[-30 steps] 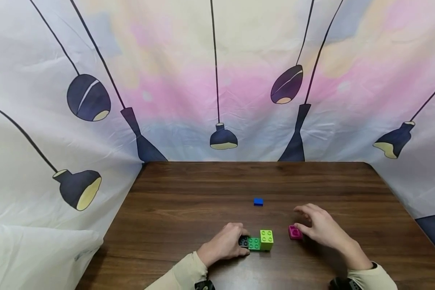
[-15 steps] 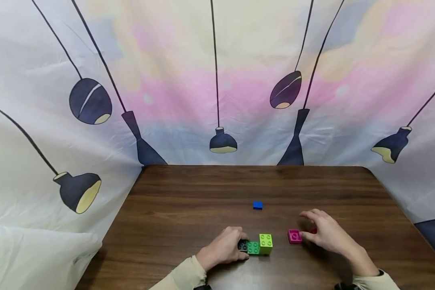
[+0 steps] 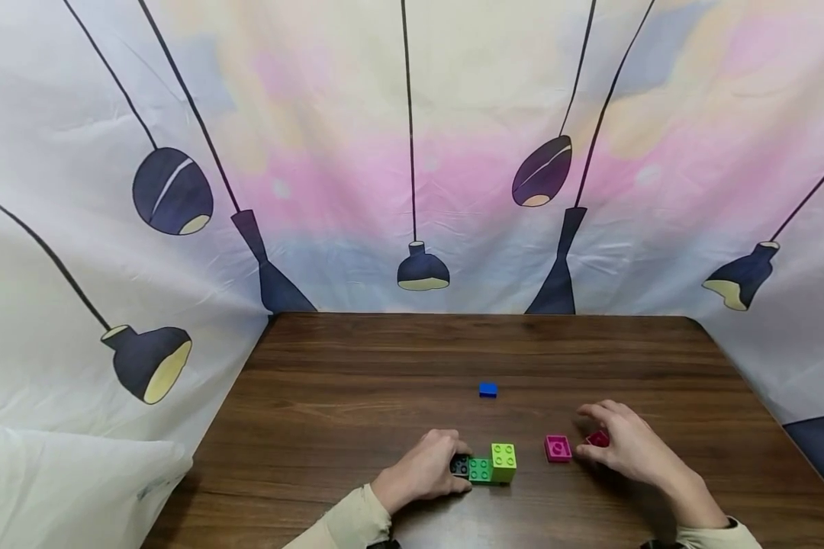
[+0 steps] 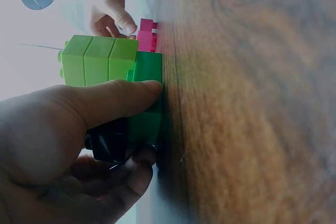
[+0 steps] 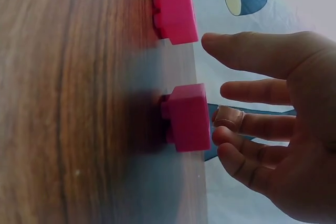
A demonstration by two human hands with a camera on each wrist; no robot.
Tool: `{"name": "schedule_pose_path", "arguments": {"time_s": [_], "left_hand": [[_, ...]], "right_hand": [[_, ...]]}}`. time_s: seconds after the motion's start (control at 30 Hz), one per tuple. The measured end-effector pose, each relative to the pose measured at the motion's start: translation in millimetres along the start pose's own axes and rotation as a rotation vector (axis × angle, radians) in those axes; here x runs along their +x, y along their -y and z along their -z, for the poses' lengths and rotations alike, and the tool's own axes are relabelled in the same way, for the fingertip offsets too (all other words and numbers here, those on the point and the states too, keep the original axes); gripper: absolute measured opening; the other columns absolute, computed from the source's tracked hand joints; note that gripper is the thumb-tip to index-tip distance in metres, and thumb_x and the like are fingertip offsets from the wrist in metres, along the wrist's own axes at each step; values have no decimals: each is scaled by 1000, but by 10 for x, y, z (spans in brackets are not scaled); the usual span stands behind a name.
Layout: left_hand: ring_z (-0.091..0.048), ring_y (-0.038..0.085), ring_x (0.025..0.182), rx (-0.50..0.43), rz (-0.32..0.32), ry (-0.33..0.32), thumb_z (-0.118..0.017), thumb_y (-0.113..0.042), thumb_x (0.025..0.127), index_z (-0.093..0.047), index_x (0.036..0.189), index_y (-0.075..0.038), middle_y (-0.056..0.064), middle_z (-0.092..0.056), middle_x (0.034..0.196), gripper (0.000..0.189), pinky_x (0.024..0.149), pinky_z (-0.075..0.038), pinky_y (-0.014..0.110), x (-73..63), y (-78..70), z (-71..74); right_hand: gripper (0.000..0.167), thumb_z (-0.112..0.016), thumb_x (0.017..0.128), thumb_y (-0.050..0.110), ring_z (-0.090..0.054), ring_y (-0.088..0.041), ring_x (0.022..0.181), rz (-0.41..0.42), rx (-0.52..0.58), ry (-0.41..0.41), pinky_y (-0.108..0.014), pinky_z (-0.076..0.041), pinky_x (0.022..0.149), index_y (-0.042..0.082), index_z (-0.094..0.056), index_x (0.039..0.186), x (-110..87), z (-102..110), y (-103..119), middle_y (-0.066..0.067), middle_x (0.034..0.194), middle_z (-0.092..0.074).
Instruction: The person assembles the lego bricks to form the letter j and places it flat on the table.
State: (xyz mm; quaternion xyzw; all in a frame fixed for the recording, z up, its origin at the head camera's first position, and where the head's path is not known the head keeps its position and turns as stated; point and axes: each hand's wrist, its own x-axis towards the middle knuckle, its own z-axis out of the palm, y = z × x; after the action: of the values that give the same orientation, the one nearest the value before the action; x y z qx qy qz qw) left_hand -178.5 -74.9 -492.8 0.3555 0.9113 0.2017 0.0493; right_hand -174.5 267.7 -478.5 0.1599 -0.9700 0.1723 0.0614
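My left hand (image 3: 422, 467) holds a joined set of toy building bricks on the table, thumb on the near side and fingers on the far side. The set has a green brick (image 3: 480, 469) as base, a black brick (image 3: 459, 464) on its left end and a stack of lime bricks (image 4: 97, 60) on its right end. My right hand (image 3: 633, 446) is spread loosely beside two pink bricks, holding neither. Both lie upside down, studs against the wood: one (image 3: 558, 448) left of the thumb, the other (image 5: 190, 119) in front of the fingers.
A small blue brick (image 3: 488, 390) lies farther back on the brown wooden table (image 3: 357, 358). Behind the table's far edge hangs a cloth (image 3: 481, 252) printed with lamps, and more white cloth (image 3: 75, 488) drapes along the left side.
My right hand has shifted to the right, away from the left pink brick, and the second pink brick has come into view. My left hand keeps its hold. The head view has tilted slightly.
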Motion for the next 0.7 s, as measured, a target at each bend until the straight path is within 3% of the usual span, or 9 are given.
{"name": "schedule_pose_path", "arguments": {"time_s": [0.27, 0.5, 0.7], "left_hand": [[-50, -3, 72, 10, -4, -13, -85, -28, 75, -75, 105, -12, -8, -60, 84, 36, 62, -43, 9, 13, -6, 1], [-49, -4, 70, 4, 8, -5, -86, -28, 74, -75, 104, -12, -10, -59, 82, 35, 61, -43, 8, 0, -9, -22], [-48, -3, 69, 14, 2, -13, -86, -28, 74, -75, 104, -13, -10, -58, 81, 35, 60, -42, 9, -5, -13, -17]], "right_hand": [[49, -84, 72, 37, -61, -29, 101, 14, 16, 26, -50, -50, 83, 10, -69, 109, -46, -2, -84, -2, 104, -65], [48, -84, 71, 39, -61, -17, 93, 11, 31, 85, -37, -52, 77, 12, -69, 108, -108, -44, -115, 5, 100, -63], [48, -86, 70, 34, -60, -14, 89, -13, 47, 90, -32, -51, 71, 12, -68, 109, -134, -55, -111, 1, 101, -63]]}}
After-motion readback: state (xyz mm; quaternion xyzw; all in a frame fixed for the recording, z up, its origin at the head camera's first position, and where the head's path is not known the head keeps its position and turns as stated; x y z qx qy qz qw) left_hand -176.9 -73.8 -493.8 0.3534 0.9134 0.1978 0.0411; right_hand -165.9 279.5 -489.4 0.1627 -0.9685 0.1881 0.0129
